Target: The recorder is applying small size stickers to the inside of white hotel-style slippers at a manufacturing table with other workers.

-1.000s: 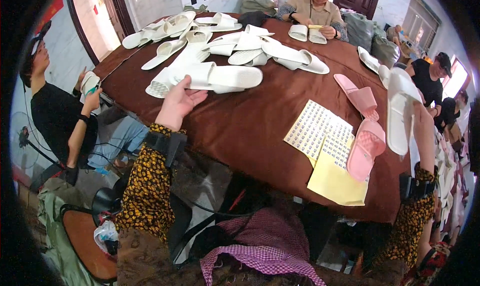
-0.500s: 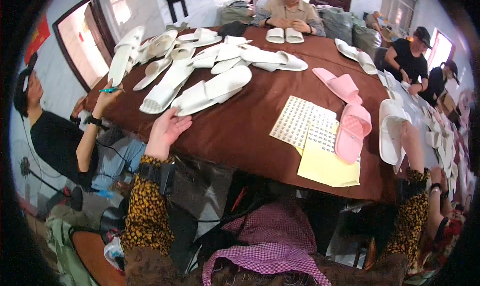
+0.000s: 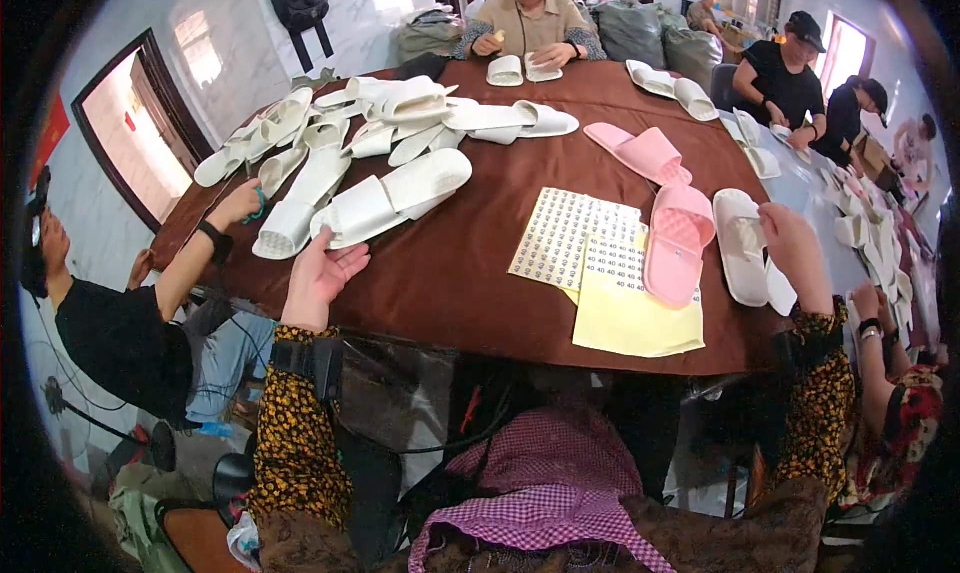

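Note:
My left hand (image 3: 328, 276) is palm up with its fingers apart, at the near end of a white slipper (image 3: 428, 181). Its thumb touches or nearly touches the sole. On the table's right side, my right hand (image 3: 797, 251) pinches the strap edge of another white slipper (image 3: 742, 263). A second white slipper (image 3: 780, 289) shows partly beneath that one. Left of my right hand lie two pink slippers, one (image 3: 675, 258) nearer me and one (image 3: 640, 154) farther off. The near pink slipper overlaps sticker sheets (image 3: 612, 263) and yellow backing paper (image 3: 640, 321).
A heap of white slippers (image 3: 400, 103) covers the far left of the brown tablecloth (image 3: 450, 283). A co-worker's hand (image 3: 238, 203) reaches in from the left. Across the table another person handles two white slippers (image 3: 505, 71). More slippers (image 3: 868, 223) fill the right-hand table.
The view has shifted, so the table sits further left. The left co-worker's hand has come down by the heap, and the slipper raised there now lies lower. My right hand stays at its slipper.

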`<state>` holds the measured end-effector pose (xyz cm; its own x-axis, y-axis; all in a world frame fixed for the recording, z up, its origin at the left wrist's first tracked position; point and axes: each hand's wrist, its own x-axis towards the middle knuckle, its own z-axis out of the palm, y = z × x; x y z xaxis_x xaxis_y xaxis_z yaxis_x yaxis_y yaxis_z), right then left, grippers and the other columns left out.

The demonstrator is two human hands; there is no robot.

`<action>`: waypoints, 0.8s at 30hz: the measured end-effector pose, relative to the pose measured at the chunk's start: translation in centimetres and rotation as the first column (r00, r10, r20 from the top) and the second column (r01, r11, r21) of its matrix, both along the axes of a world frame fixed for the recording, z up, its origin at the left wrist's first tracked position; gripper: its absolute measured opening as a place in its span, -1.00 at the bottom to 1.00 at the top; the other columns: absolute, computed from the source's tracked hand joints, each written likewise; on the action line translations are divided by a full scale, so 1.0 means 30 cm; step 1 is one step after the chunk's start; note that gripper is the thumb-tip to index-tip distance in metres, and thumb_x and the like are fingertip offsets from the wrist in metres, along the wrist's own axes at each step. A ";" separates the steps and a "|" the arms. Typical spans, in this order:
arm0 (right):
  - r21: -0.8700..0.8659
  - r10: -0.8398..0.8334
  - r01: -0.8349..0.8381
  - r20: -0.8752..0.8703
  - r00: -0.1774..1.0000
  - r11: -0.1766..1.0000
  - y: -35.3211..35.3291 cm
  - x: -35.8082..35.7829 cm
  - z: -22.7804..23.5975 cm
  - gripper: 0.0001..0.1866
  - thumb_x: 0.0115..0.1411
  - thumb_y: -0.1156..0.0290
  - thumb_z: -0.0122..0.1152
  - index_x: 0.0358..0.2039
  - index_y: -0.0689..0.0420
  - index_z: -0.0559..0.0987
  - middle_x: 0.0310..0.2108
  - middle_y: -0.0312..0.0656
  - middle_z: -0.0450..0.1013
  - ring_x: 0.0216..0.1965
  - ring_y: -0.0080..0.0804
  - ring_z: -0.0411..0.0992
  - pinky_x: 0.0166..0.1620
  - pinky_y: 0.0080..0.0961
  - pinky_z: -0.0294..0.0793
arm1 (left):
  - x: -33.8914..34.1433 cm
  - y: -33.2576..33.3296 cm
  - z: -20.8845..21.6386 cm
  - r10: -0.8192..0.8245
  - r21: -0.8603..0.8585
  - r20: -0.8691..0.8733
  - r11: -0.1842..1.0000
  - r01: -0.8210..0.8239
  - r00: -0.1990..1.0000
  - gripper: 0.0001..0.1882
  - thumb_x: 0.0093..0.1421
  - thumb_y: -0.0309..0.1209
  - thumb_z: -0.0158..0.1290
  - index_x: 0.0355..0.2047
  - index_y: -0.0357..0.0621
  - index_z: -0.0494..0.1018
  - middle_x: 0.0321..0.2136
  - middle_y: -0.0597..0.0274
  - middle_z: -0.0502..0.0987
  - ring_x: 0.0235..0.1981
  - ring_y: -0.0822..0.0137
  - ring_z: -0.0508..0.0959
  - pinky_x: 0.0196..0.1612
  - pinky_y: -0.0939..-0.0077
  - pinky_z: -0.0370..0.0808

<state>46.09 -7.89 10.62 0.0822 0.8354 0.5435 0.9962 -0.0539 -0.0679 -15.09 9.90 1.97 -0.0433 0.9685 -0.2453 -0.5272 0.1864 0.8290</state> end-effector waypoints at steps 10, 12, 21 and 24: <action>-0.070 0.359 -0.398 -0.315 0.879 0.915 0.098 -0.324 0.069 -0.60 0.17 0.48 0.09 0.04 0.20 0.39 -0.21 0.05 0.50 -0.28 -0.07 0.51 -0.18 -0.30 0.48 | 0.093 -0.082 0.012 0.061 0.078 0.052 0.995 -0.065 0.997 -0.64 0.35 -0.32 -0.16 0.05 -0.33 0.27 -0.09 -0.16 0.47 -0.16 -0.11 0.55 -0.12 0.00 0.56; -0.142 0.336 -0.410 -0.369 0.866 0.901 0.110 -0.418 0.077 -0.45 0.16 0.54 0.12 0.19 0.16 0.28 -0.11 0.01 0.48 -0.26 -0.16 0.50 -0.14 -0.36 0.48 | 0.128 -0.121 0.038 0.026 0.071 0.082 0.997 -0.032 0.996 -0.64 0.36 -0.33 -0.17 0.05 -0.32 0.27 -0.08 -0.16 0.47 -0.17 -0.09 0.55 -0.14 0.03 0.56; 0.049 0.740 -0.741 0.033 0.672 0.670 0.180 -0.606 0.071 -0.40 0.04 0.68 0.02 0.15 0.08 0.32 0.18 0.01 0.25 0.16 -0.02 0.26 0.18 -0.27 0.28 | 0.207 -0.286 0.098 -0.242 0.094 0.036 0.967 0.238 0.970 -0.63 0.34 -0.25 -0.17 -0.01 -0.25 0.36 -0.24 -0.01 0.57 -0.33 0.14 0.60 -0.33 0.27 0.57; 0.035 0.748 -0.749 0.026 0.663 0.662 0.130 -0.595 0.074 -0.42 -0.02 0.70 0.02 0.08 0.08 0.40 0.14 -0.06 0.31 0.13 -0.09 0.29 0.16 -0.28 0.30 | 0.230 -0.305 0.103 -0.263 0.098 -0.004 0.960 0.262 0.965 -0.63 0.32 -0.23 -0.13 -0.02 -0.25 0.37 -0.29 0.04 0.58 -0.39 0.15 0.59 -0.38 0.28 0.54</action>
<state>28.25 -3.98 12.85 -0.5661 0.5915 0.5742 0.7003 0.7126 -0.0436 -8.17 0.75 5.06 0.2177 0.9646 -0.1486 -0.4781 0.2382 0.8454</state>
